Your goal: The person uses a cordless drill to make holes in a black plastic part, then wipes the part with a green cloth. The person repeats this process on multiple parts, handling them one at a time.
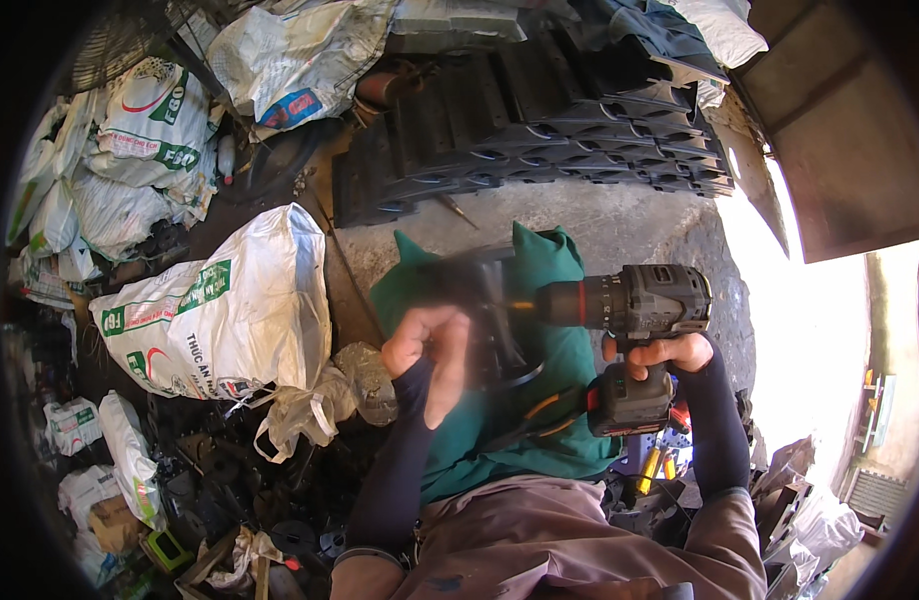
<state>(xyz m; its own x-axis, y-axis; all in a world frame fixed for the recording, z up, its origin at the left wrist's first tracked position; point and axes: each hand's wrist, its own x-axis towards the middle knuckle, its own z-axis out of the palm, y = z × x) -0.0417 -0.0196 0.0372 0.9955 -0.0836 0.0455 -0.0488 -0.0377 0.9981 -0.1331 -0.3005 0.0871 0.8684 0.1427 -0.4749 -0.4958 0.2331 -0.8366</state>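
Note:
My right hand (pixel 672 354) is wrapped round the grip of a black cordless drill (pixel 665 300). The drill lies level, with its chuck and bit pointing left. In front of the bit is a black part with curved edges (pixel 500 335), blurred by motion, its exact kind unclear. My left hand (pixel 430 350), also smeared, is closed at the left side of this part. Whether the bit touches the part, I cannot tell. Both are above a green cloth (pixel 570 450) spread over my lap.
Stacked black panels (pixel 520 120) stand ahead on the concrete floor (pixel 630 215). At the left lies a white woven sack (pixel 220 310), with more sacks (pixel 140 150) behind it. Dark loose parts (pixel 250 480) cover the lower left. Yellow-handled tools (pixel 652 468) sit by my right forearm.

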